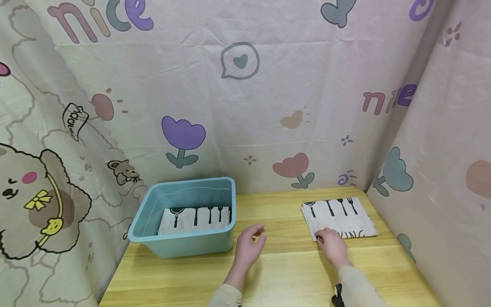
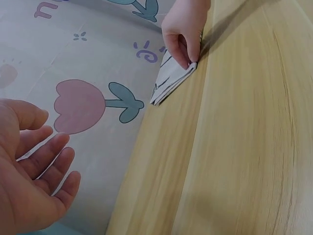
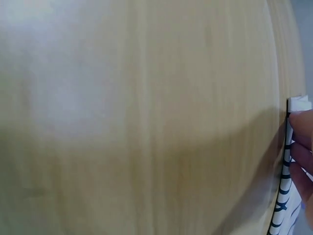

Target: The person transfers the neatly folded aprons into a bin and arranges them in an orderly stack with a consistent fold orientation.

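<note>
On the right side of the table lies a folded white cloth (image 1: 345, 219) printed with black utensils and lettering. My right hand (image 1: 333, 247) pinches its near left corner between thumb and fingers. That pinch shows in the left wrist view, where the right hand (image 2: 188, 24) grips the layered corner of the cloth (image 2: 168, 78). At the edge of the right wrist view, fingers (image 3: 303, 156) hold the folded edge. My left hand (image 1: 248, 249) hovers beside the bin with loosely bent fingers and holds nothing.
A light blue plastic bin (image 1: 184, 246) stands on the left of the wooden table (image 1: 284, 264). Inside it lies another white cloth (image 1: 184, 228) with the same utensil print. Printed curtains (image 1: 245, 106) hang behind the table and along both sides.
</note>
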The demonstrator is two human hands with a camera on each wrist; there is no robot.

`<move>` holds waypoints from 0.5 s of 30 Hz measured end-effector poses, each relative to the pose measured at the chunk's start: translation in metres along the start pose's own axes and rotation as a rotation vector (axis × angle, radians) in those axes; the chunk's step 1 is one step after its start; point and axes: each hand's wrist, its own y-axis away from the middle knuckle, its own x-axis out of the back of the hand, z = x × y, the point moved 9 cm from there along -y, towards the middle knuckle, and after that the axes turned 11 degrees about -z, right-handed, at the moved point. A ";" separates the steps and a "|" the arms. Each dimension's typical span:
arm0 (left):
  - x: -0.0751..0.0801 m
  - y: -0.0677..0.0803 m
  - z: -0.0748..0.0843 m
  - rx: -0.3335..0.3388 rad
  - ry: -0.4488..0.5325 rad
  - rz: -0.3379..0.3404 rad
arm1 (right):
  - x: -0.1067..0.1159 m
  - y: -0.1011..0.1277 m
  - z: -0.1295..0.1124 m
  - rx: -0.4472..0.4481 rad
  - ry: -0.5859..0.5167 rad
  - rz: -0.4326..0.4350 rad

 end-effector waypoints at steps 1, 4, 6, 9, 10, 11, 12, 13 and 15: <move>-0.001 -0.001 -0.001 0.013 0.018 -0.001 | 0.000 0.001 -0.004 0.009 0.002 0.011; -0.003 -0.002 -0.006 0.044 0.061 0.000 | -0.002 0.003 -0.016 0.040 0.003 0.043; -0.004 -0.003 -0.009 0.069 0.095 0.000 | -0.003 0.005 -0.024 0.061 0.006 0.052; -0.006 -0.004 -0.013 0.102 0.144 0.002 | -0.005 0.008 -0.037 0.086 0.002 0.052; -0.006 -0.005 -0.014 0.114 0.154 0.002 | -0.007 0.008 -0.041 0.094 0.002 0.051; -0.006 -0.005 -0.016 0.124 0.167 0.003 | -0.008 0.009 -0.045 0.101 0.002 0.053; -0.006 -0.005 -0.017 0.130 0.177 0.005 | -0.009 0.010 -0.048 0.112 0.003 0.057; -0.006 -0.005 -0.019 0.139 0.188 0.005 | -0.010 0.010 -0.052 0.119 0.001 0.060; -0.006 -0.005 -0.021 0.157 0.205 0.008 | -0.013 0.012 -0.058 0.132 -0.001 0.066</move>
